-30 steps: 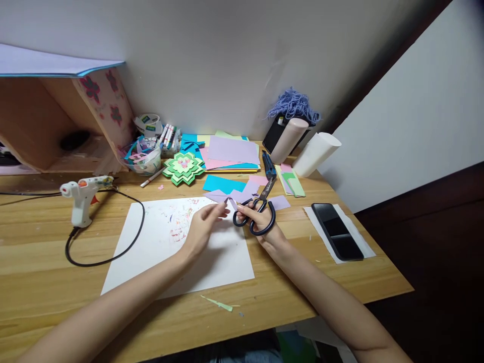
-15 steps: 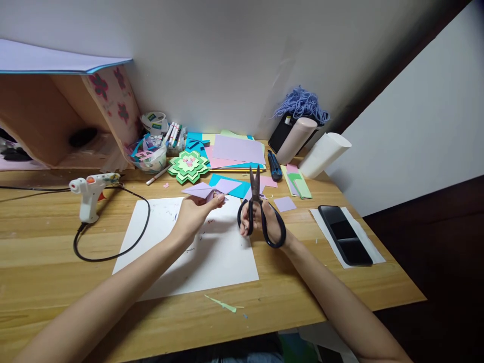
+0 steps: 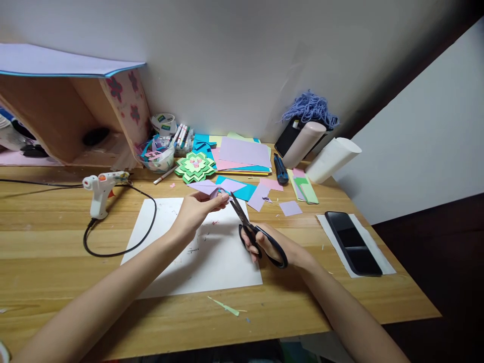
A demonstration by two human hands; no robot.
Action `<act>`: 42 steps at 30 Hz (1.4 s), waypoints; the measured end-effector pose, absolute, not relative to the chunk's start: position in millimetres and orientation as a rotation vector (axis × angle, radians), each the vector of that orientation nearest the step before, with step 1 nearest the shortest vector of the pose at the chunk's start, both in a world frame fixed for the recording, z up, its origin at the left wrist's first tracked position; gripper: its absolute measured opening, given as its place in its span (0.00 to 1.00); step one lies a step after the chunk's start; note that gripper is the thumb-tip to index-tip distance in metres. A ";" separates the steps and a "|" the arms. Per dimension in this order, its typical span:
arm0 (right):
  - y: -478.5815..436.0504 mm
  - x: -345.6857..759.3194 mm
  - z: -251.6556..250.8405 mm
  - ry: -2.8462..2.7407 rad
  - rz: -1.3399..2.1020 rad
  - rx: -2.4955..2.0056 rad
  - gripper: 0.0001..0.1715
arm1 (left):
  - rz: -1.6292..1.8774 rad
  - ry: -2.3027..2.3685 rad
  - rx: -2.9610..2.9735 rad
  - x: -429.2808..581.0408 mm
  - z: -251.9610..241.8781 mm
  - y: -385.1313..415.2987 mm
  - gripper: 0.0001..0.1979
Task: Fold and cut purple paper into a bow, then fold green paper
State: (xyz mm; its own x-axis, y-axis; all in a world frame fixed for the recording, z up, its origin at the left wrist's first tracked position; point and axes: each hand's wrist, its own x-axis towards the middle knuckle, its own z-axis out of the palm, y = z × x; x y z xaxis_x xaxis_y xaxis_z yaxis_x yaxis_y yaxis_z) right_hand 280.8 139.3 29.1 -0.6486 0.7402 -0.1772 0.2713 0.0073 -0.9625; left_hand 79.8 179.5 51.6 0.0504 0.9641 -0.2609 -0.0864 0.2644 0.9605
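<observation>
Between the thumb and fingers of my left hand is a folded piece of purple paper, held above a white sheet. My right hand grips black-handled scissors by the finger loops. Their blades are slightly apart and point up and left, with the tips close to my left fingertips. Whether the blades touch the paper I cannot tell. Beyond my hands lie a blue paper piece and purple paper pieces. A green layered paper flower rests behind my left hand.
A white glue gun with a looping black cable stands at left, near a cardboard box. Stacked coloured paper, a tub of scraps, a blue cutter and paper rolls line the back. A phone lies at right.
The scissors have tilted from upright to pointing left, and their tips have come down beside my left fingertips. My left hand still holds the purple paper. The view has shifted slightly.
</observation>
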 end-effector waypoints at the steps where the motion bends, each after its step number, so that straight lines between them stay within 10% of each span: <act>1: 139.1 280.8 29.8 -1.898 1.684 -1.040 0.40 | 1.024 1.232 0.971 79.8 51.1 179.6 0.18; 42: 138.1 281.4 31.5 -1.917 1.732 -0.974 0.40 | 1.042 1.080 1.187 77.7 46.2 181.7 0.14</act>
State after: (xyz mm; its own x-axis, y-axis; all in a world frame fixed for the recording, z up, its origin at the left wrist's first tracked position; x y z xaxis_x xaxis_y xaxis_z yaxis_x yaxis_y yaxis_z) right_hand 281.4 138.1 31.5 -0.6885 0.7053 -0.1690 0.2392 0.0008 -0.9710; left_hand 77.7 181.7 46.2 0.1782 0.9807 -0.0804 -0.0452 0.0898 0.9949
